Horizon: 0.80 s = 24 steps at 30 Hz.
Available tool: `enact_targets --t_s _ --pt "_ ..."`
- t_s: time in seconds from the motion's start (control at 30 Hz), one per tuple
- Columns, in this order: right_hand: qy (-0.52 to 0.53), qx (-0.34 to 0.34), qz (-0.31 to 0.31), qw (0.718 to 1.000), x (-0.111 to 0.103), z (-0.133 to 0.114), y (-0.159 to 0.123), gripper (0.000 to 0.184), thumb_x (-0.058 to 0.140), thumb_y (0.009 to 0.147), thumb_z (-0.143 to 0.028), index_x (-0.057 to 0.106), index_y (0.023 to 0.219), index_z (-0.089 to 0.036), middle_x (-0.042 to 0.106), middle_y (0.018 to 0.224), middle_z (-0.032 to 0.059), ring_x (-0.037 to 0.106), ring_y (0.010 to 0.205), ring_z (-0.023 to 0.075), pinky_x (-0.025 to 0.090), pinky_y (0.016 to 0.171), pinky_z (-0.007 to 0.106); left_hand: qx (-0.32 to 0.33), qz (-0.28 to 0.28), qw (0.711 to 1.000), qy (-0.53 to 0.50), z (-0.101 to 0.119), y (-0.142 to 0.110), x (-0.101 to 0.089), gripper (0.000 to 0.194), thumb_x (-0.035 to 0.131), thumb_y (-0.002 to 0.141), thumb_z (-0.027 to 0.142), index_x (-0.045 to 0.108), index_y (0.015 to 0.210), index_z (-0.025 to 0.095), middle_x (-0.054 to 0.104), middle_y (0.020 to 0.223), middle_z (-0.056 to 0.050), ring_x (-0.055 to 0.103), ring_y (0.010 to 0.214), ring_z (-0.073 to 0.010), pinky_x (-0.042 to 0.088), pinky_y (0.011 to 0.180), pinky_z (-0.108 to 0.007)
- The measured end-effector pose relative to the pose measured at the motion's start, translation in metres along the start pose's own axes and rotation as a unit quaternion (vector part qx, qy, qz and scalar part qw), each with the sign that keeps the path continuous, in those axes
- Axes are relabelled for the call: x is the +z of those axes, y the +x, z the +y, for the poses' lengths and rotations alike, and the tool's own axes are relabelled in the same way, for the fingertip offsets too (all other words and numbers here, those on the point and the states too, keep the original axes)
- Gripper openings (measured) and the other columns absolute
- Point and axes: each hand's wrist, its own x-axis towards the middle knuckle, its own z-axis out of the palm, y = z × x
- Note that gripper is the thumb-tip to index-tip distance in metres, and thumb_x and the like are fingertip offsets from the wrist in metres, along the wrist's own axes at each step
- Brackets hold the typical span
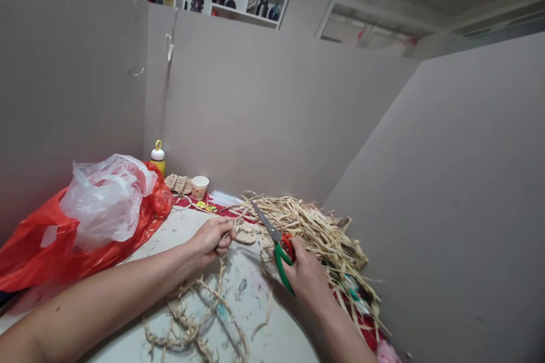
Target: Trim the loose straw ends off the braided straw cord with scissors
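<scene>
My left hand (214,238) is closed in a pinch on the end of a braided straw cord (200,317) that runs back over the white table (272,334) toward me. A small woven straw piece (246,233) lies just right of its fingers. My right hand (304,277) grips the green and red handles of a pair of scissors (272,238). The blades point up and left toward the woven piece. Behind both hands lies a heap of loose straw strips (315,227).
A red plastic bag (51,255) with a clear white bag (106,195) on it fills the left of the table. A yellow bottle (158,157), a paper cup (200,186) and a woven straw item (179,183) stand by the back wall. A grey wall closes the right side.
</scene>
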Motion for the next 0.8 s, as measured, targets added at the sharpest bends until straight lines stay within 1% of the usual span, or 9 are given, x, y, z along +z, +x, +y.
enact_targets --t_s 0.03,0.1,0.23,0.4,0.47,0.67,0.8 --pt "-0.047 -0.024 -0.012 0.999 0.001 0.0 -0.002 0.03 0.049 0.08 -0.051 0.053 0.09 -0.023 0.061 0.065 0.0015 0.056 0.055 0.02 0.032 0.053 0.028 0.002 0.003 1.0 -0.003 0.001 0.001 -0.001 0.022 0.064 0.07 0.022 0.053 0.088 0.015 0.051 0.056 0.006 0.023 0.033 -0.0001 0.008 0.038 -0.017" --pt "-0.092 -0.057 -0.03 0.994 0.002 -0.001 -0.004 0.03 0.045 0.083 -0.05 0.052 0.094 -0.022 0.064 0.073 0.0038 0.06 0.061 0.0214 0.034 0.055 0.028 0.005 0.005 1.0 -0.008 0.003 0.002 -0.003 0.02 0.064 0.07 0.023 0.054 0.086 0.015 0.051 0.056 0.006 0.023 0.033 0.0 0.008 0.038 -0.017" --pt "-0.124 -0.105 -0.042 0.986 0.002 0.0 -0.005 0.029 0.047 0.083 -0.046 0.05 0.098 -0.021 0.065 0.082 0.0059 0.062 0.074 0.0226 0.036 0.059 0.029 0.009 0.006 1.0 -0.01 0.008 0.001 -0.002 0.015 0.063 0.071 0.023 0.053 0.079 0.014 0.05 0.054 0.006 0.022 0.033 0.0003 0.008 0.037 -0.016" --pt "-0.14 -0.158 -0.026 0.977 0.003 0.0 -0.005 0.031 0.051 0.081 -0.042 0.051 0.102 -0.02 0.063 0.093 0.0083 0.059 0.087 0.0233 0.04 0.071 0.03 0.02 0.009 1.0 -0.016 0.013 -0.001 0.002 0.014 0.062 0.072 0.02 0.053 0.081 0.015 0.049 0.055 0.006 0.022 0.033 0.0003 0.009 0.036 -0.016" --pt "-0.154 -0.162 -0.013 0.975 0.004 -0.001 -0.005 0.033 0.052 0.08 -0.043 0.051 0.102 -0.018 0.063 0.093 0.0092 0.058 0.087 0.0237 0.04 0.073 0.031 0.023 0.008 1.0 -0.019 0.014 -0.002 0.004 0.012 0.061 0.073 0.02 0.051 0.078 0.015 0.05 0.056 0.006 0.023 0.033 0.0004 0.01 0.036 -0.015" --pt "-0.2 -0.141 0.044 0.969 0.004 -0.002 -0.005 0.039 0.05 0.081 -0.05 0.053 0.1 -0.017 0.062 0.086 0.0093 0.058 0.081 0.0239 0.039 0.071 0.032 0.015 0.002 1.0 -0.019 0.015 -0.004 0.004 0.011 0.06 0.074 0.018 0.049 0.075 0.015 0.049 0.056 0.006 0.023 0.033 0.0003 0.01 0.036 -0.015" --pt "-0.212 -0.122 0.048 0.968 0.003 -0.002 -0.005 0.041 0.048 0.082 -0.053 0.054 0.1 -0.017 0.064 0.087 0.009 0.06 0.08 0.0234 0.039 0.069 0.031 0.01 -0.005 1.0 -0.014 0.012 -0.004 0.006 0.011 0.061 0.075 0.021 0.052 0.078 0.015 0.051 0.057 0.005 0.024 0.033 0.0002 0.011 0.035 -0.014"
